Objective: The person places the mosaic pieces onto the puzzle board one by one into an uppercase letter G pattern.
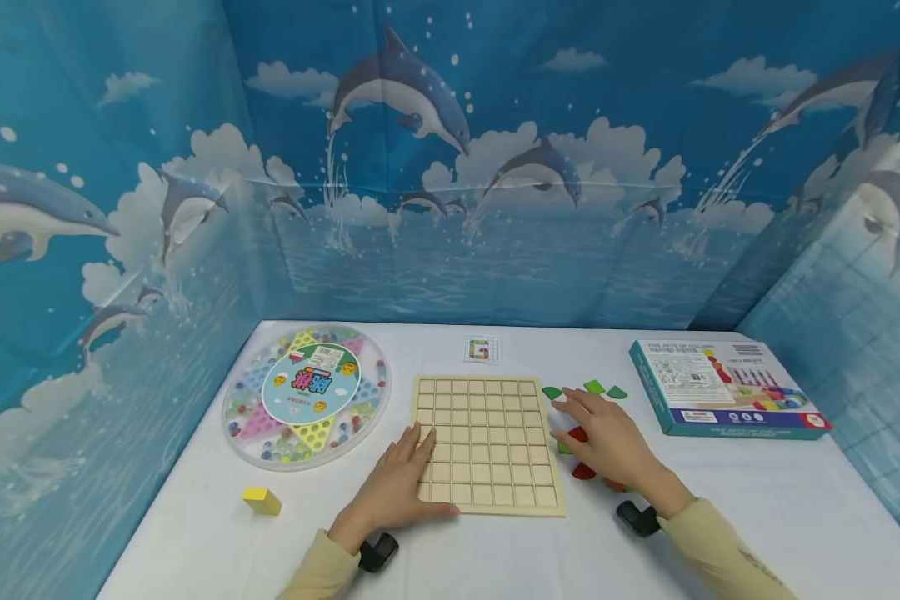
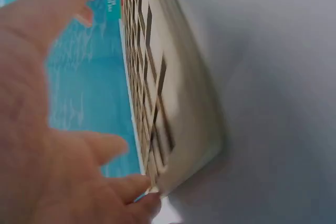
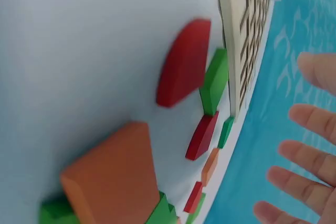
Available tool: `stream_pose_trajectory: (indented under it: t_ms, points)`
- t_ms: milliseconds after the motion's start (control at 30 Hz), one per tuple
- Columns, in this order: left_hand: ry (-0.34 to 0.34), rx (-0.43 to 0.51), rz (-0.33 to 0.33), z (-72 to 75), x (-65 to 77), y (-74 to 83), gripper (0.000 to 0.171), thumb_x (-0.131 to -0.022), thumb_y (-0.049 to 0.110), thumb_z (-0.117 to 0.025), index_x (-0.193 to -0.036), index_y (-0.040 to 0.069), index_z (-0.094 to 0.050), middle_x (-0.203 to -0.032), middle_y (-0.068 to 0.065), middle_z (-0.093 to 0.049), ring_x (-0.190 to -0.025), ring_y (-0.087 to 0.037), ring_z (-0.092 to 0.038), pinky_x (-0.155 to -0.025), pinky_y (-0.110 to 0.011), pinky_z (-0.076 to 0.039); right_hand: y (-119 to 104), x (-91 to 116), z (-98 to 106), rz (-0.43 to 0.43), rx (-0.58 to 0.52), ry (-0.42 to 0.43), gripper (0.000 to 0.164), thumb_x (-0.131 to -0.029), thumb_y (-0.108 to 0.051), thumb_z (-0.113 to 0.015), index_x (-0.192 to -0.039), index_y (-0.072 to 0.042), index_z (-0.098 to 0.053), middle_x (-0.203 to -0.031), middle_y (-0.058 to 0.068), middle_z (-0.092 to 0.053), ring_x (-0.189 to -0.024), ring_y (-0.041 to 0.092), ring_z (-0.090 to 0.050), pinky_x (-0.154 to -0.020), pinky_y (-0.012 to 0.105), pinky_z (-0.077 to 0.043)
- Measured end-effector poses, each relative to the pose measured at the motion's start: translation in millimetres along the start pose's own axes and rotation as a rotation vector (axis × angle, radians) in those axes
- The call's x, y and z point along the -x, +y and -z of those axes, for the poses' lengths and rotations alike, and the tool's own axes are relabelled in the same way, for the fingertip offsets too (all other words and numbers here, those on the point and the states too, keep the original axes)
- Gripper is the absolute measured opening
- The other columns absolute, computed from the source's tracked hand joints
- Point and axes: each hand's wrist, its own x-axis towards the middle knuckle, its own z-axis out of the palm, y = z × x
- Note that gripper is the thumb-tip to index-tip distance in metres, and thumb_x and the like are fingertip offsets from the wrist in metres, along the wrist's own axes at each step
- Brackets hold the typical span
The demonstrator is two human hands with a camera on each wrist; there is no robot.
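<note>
Blue dolphin-print curtains (image 1: 450, 279) surround a white-covered table (image 1: 495, 557).
On it, a round clear case (image 1: 288, 465) contains marbles (image 1: 279, 452); a printed box (image 1: 727, 390) lies at right; between them lies a gridded wooden board (image 1: 491, 443). The left hand (image 1: 393, 487), fingers extended, ungripping, rests at the board's left edge; the right hand (image 1: 607, 435), released and spread, hovers over red, green and orange pieces (image 3: 186, 64) beside the board.

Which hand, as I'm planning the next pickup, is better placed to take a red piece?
Probably the right hand: it's beside the red pieces, while the left hand is at the opposite side of the board.
</note>
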Motion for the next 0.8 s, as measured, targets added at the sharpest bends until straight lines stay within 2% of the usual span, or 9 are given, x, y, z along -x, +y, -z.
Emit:
stream_pose_trajectory:
  t_ms: [67, 200, 300, 367, 500, 633, 800]
  points:
    - [-0.02, 0.041, 0.021, -3.7, 3.3, -1.1, 0.116, -0.069, 0.067, -0.07, -0.15, 0.0, -0.02, -0.154, -0.025, -0.007, -0.141, -0.038, -0.002, -0.111, -0.053, -0.008, 5, -3, 1, -0.049, -0.031, -0.001, 0.043, -0.082, -0.025, -0.076, -0.116, -0.002, -0.066, -0.122, 0.02, -0.058, -0.11, 0.037, -0.055, -0.088, 0.056, -0.044]
    - [-0.029, 0.059, 0.024, -9.9, 7.6, -3.8, 0.117, -0.07, 0.06, -0.075, -0.149, -0.004, -0.017, -0.153, -0.029, 0.003, -0.14, -0.042, 0.007, -0.111, -0.053, -0.002, 15, -11, 2, -0.141, -0.08, -0.036, 0.033, -0.085, -0.022, -0.073, -0.11, -0.001, -0.069, -0.107, 0.015, -0.064, -0.096, 0.032, -0.06, -0.076, 0.047, -0.052]
    - [-0.014, 0.032, 0.007, -12.9, 8.5, -6.2, 0.112, -0.073, 0.058, -0.072, -0.149, -0.003, -0.017, -0.153, -0.029, 0.002, -0.139, -0.043, 0.006, -0.111, -0.055, -0.002, 22, -20, 3, -0.196, -0.109, -0.082, 0.027, -0.085, -0.019, -0.072, -0.105, -0.001, -0.071, -0.094, 0.01, -0.065, -0.084, 0.027, -0.057, -0.065, 0.039, -0.051]
    - [0.006, 0.026, 0.004, -14.6, 8.7, -8.1, 0.11, -0.074, 0.058, -0.072, -0.15, -0.002, -0.018, -0.153, -0.028, 0.001, -0.14, -0.042, 0.004, -0.111, -0.054, -0.003, 25, -28, 2, -0.226, -0.124, -0.114, 0.024, -0.086, -0.017, -0.071, -0.104, -0.001, -0.072, -0.088, 0.007, -0.063, -0.08, 0.024, -0.055, -0.062, 0.037, -0.049]
    - [0.048, 0.012, 0.01, -16.7, 9.3, -10.7, 0.109, -0.073, 0.061, -0.071, -0.15, 0.002, -0.02, -0.155, -0.025, -0.002, -0.141, -0.04, 0.002, -0.111, -0.052, -0.004, 27, -44, -3, -0.286, -0.142, -0.152, 0.021, -0.085, -0.015, -0.071, -0.102, -0.002, -0.072, -0.087, 0.006, -0.063, -0.08, 0.024, -0.057, -0.061, 0.036, -0.05]
    - [0.12, -0.007, 0.008, -19.5, 10.3, -11.5, 0.109, -0.07, 0.062, -0.072, -0.149, 0.003, -0.026, -0.153, -0.027, -0.007, -0.141, -0.041, -0.002, -0.111, -0.054, -0.008, 26, -55, -11, -0.296, -0.139, -0.16, 0.023, -0.084, -0.015, -0.073, -0.102, -0.001, -0.072, -0.089, 0.01, -0.063, -0.08, 0.025, -0.056, -0.059, 0.035, -0.05]
    - [0.192, -0.013, 0.009, -26.9, 11.5, -10.2, 0.11, -0.067, 0.066, -0.072, -0.148, 0.004, -0.031, -0.151, -0.029, -0.014, -0.14, -0.042, -0.007, -0.11, -0.054, -0.01, 30, -59, -20, -0.296, -0.11, -0.179, 0.027, -0.082, -0.019, -0.075, -0.101, -0.002, -0.073, -0.091, 0.012, -0.06, -0.083, 0.027, -0.053, -0.064, 0.04, -0.047]
